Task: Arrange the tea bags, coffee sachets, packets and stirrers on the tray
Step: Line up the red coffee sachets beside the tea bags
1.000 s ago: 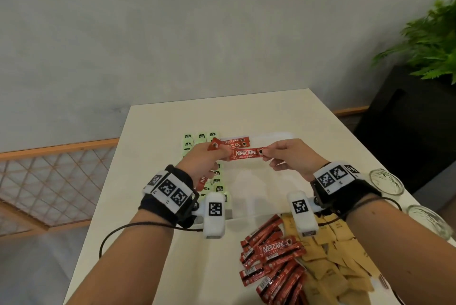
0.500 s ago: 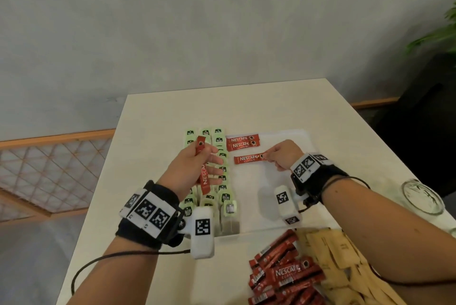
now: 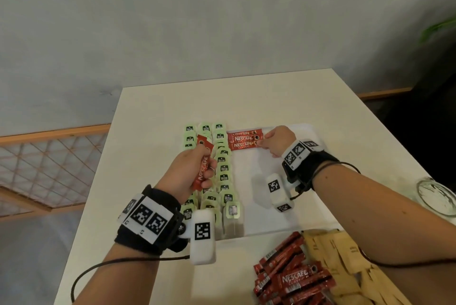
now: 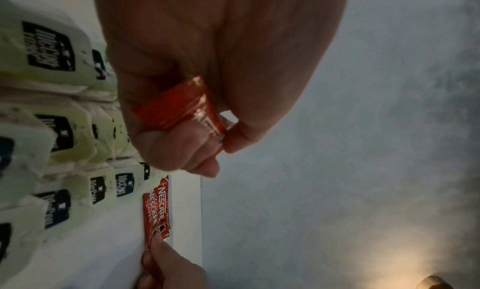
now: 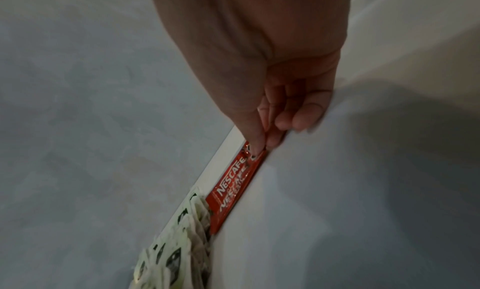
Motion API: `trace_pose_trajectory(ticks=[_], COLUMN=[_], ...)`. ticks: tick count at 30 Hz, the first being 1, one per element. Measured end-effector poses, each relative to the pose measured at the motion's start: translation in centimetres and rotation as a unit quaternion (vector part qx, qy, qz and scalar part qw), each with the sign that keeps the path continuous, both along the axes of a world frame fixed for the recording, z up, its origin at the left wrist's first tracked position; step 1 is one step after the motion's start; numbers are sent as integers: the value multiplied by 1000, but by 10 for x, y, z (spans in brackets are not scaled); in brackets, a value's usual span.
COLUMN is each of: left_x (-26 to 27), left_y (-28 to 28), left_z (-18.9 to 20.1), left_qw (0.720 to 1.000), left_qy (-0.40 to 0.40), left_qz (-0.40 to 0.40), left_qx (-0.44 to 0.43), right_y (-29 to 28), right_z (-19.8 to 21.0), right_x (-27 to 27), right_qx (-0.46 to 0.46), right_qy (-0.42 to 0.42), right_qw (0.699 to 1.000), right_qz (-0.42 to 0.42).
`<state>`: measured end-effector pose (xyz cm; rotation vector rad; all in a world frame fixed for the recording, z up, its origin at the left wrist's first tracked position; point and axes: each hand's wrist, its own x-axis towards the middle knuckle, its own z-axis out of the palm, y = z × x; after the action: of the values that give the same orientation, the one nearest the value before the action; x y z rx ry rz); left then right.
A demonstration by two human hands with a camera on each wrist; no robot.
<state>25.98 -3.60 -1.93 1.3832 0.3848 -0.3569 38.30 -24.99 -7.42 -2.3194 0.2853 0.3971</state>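
Note:
A white tray (image 3: 256, 208) lies on the table with rows of green tea bags (image 3: 224, 169) along its left side. Two red coffee sachets (image 3: 243, 141) lie side by side at the tray's far edge, touching. My right hand (image 3: 265, 140) pinches the right end of the nearer sachet (image 5: 233, 193) between thumb and fingers (image 5: 259, 141). My left hand (image 3: 209, 169) hovers over the tea bags and grips a few red sachets (image 3: 203, 170), seen bent in its fist in the left wrist view (image 4: 182, 108). No stirrers are in view.
A loose pile of red sachets (image 3: 291, 280) and brown packets (image 3: 345, 262) lies on the table in front of the tray. A glass (image 3: 436, 196) stands at the right table edge. The tray's middle and right part is bare.
My right hand has slid its sachet toward the far edge until it lies against the first one. My left hand still holds its sachets over the tea bags.

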Motion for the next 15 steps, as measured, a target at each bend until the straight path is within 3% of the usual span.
trace_pose_trajectory(ticks=[5, 10, 15], left_x=[-10, -24, -36], left_y=[-7, -17, -39], left_z=[9, 12, 17], left_qw=[999, 994, 977], left_qy=[-11, -66, -109], left_qz=[-19, -88, -160], left_qx=[-48, 14, 85], right_y=[-4, -26, -29], right_z=[9, 30, 66], right_x=[-14, -49, -110], right_qx=[6, 213, 281], right_qy=[-15, -12, -36], right_qw=[1000, 975, 959], right_qz=[-11, -67, 16])
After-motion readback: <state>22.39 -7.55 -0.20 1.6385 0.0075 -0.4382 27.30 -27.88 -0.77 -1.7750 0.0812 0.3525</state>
